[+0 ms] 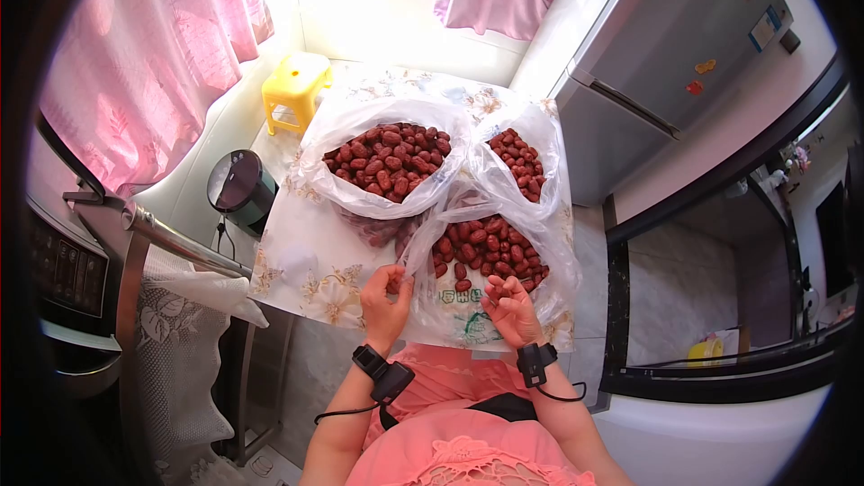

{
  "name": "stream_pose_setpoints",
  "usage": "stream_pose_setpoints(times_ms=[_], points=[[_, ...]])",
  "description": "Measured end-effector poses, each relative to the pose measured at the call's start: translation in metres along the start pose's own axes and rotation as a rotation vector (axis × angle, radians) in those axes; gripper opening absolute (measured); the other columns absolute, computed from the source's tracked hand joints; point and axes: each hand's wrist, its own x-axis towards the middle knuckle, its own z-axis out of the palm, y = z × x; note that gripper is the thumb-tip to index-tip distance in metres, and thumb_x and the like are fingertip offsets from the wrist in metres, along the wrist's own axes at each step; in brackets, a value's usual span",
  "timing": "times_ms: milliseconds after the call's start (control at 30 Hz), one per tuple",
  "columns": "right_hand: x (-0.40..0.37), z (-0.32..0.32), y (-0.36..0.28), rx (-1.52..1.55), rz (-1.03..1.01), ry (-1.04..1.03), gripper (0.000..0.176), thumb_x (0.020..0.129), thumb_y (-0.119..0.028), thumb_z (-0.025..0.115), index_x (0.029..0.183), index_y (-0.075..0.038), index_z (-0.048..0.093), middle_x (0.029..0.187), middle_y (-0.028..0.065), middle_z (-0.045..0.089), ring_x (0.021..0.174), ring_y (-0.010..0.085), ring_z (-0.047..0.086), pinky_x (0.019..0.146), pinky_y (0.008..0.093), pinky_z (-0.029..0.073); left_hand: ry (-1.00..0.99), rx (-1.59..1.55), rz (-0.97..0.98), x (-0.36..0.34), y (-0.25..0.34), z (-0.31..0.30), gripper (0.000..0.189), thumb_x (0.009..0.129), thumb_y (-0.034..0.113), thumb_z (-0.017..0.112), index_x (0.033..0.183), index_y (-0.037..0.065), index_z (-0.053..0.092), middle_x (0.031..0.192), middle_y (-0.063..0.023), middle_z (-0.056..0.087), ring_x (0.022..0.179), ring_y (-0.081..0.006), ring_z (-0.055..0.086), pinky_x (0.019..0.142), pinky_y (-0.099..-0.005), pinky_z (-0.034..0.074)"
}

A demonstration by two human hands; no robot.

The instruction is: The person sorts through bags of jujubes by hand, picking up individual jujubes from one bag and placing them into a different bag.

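Observation:
Three clear plastic bags of dried red dates rest on the table. In the nearest bag (565,261), red dates (490,247) lie piled toward the back, and green print shows through the plastic at the front. At that bag's left edge is my left hand (385,304), its fingers closed in a pinch on the plastic. My right hand (515,317) hovers over the bag's front right part, fingers curled together; whatever they hold is too small to make out. Behind stand the large left bag (315,148) and the smaller right bag (481,175), both open at the top and holding dates.
A flowered cloth covers the table (297,279). Beyond its left side are a yellow stool (297,90) and a dark round bin-like container (243,191). A grey refrigerator (630,81) stands at the right. An oven-like appliance (72,279) is at the far left.

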Motion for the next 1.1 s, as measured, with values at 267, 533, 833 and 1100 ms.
stream_pose_setpoints(times_ms=[267,533,833,1100], points=[[0.009,-0.036,-0.001,0.254,0.161,-0.299,0.031,0.105,-0.029,0.053,0.127,-0.008,0.063,0.093,0.0058,0.066,0.084,0.0157,0.061,0.075,0.0316,0.047,-0.001,0.008,0.004,0.0,0.002,0.0,0.018,0.082,0.002,0.073,0.099,-0.001,0.066,0.077,-0.0079,0.064,0.064,-0.0161,0.059,0.061,-0.0292,0.048],[0.006,-0.027,0.002,0.152,0.071,-0.279,0.036,0.09,-0.003,0.07,0.124,-0.009,0.063,0.108,0.005,0.065,0.097,0.0159,0.062,0.089,0.0343,0.048,0.002,0.016,0.007,0.0,0.0,0.0,0.018,0.083,0.003,0.073,0.099,-0.001,0.066,0.078,-0.008,0.065,0.064,-0.0155,0.059,0.061,-0.0291,0.049],[0.005,-0.025,0.002,-0.089,0.059,-0.228,0.069,0.075,0.017,0.07,0.137,-0.011,0.055,0.123,0.0032,0.063,0.117,0.0154,0.058,0.099,0.03,0.048,0.003,0.022,0.013,0.0,-0.001,0.0,0.018,0.082,0.002,0.073,0.099,-0.001,0.066,0.078,-0.0081,0.065,0.064,-0.0162,0.059,0.061,-0.0296,0.049],[0.003,-0.011,-0.001,-0.063,0.056,-0.18,0.056,0.084,0.003,0.074,0.135,-0.007,0.055,0.114,0.0036,0.065,0.108,0.0145,0.059,0.094,0.0302,0.048,-0.007,0.012,0.001,0.0,-0.003,0.0,0.018,0.082,0.002,0.073,0.098,0.0,0.066,0.077,-0.0079,0.064,0.064,-0.0164,0.058,0.061,-0.0298,0.048]])
